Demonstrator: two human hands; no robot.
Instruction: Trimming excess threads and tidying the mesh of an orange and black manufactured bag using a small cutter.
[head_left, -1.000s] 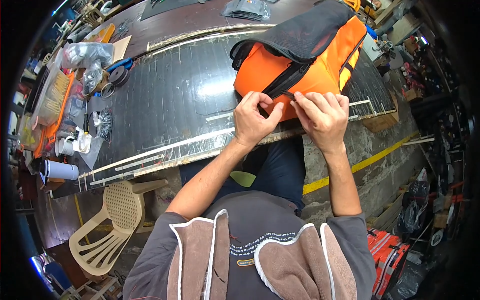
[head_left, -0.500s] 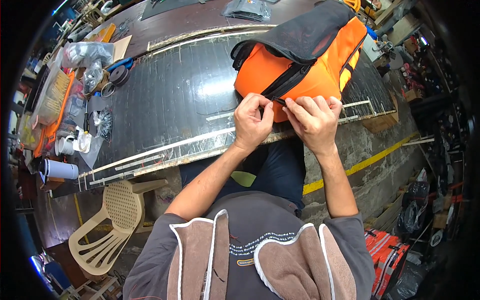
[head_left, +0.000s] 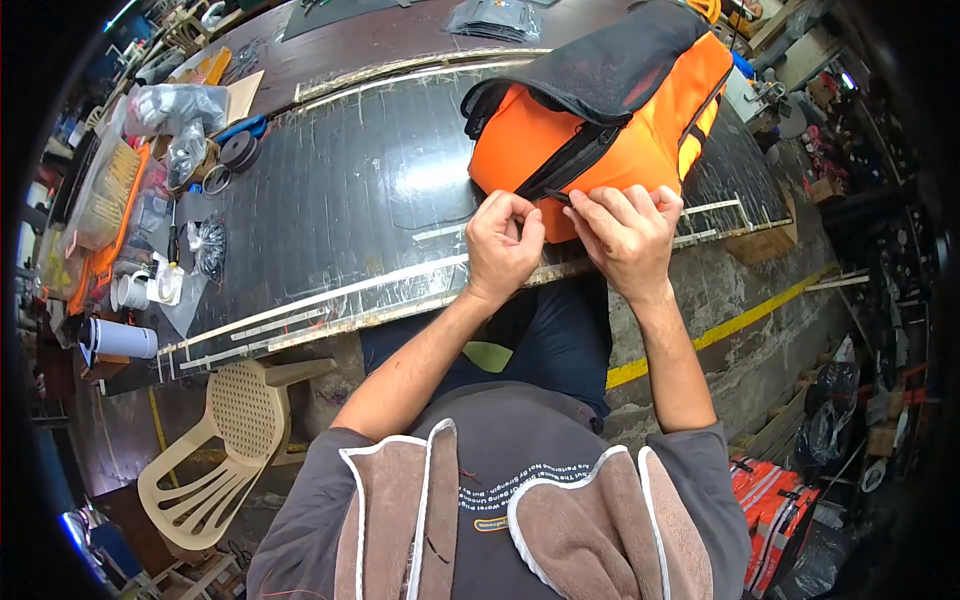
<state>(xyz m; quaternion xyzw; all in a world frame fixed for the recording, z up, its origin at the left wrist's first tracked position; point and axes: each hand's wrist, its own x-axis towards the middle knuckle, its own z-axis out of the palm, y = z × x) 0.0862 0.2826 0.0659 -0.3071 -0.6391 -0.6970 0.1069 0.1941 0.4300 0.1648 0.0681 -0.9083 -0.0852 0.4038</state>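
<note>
An orange bag with a black mesh flap lies at the right of the table, its near end at the table's front edge. A black zipper band runs down this end toward my hands. My left hand is closed in a pinch at the bag's lower left corner; what sits between its fingertips is too small to tell. Just beside it, my right hand pinches a thin black strip at the lower end of the band. The two sets of fingertips are slightly apart.
The dark table has taped, worn edges. Along its left side stand a clear plastic box, tape rolls, a mug and a white tumbler. A beige plastic chair stands at the left, and a red bag lies lower right.
My left fingertips have drawn slightly left and away from the right ones. The right hand stays nearly in place, and the bag has barely shifted.
</note>
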